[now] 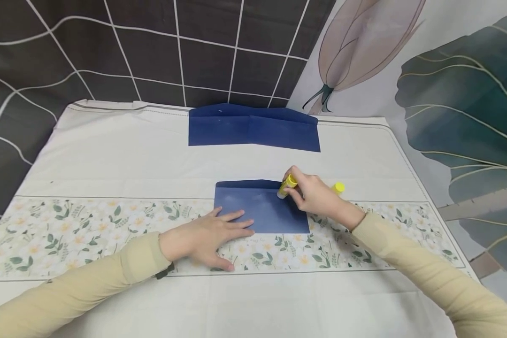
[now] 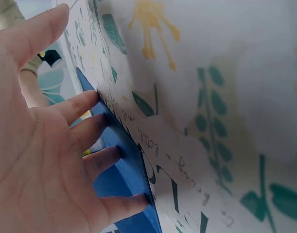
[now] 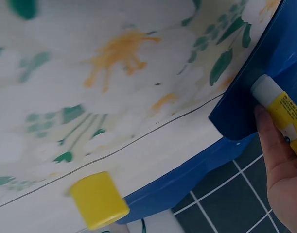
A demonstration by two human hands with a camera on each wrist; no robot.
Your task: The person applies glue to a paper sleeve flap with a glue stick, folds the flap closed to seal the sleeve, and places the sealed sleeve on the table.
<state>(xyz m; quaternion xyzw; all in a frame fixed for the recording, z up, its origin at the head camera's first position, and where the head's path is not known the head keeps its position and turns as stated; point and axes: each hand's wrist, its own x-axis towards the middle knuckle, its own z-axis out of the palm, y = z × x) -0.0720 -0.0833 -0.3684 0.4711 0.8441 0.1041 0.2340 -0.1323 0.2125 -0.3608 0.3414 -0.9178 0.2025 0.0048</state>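
Right hand (image 1: pixel 318 195) grips yellow glue stick (image 1: pixel 286 187) at blue envelope (image 1: pixel 267 211); left hand (image 1: pixel 209 236) grasp-free, fingers spread on envelope's left part.

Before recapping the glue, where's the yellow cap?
In the head view, the yellow cap is right of the nearer blue envelope, beside the right hand.

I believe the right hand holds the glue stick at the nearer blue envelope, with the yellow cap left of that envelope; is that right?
The side is wrong: the head view shows the yellow cap right of the nearer blue envelope; the right hand does hold the glue stick there.
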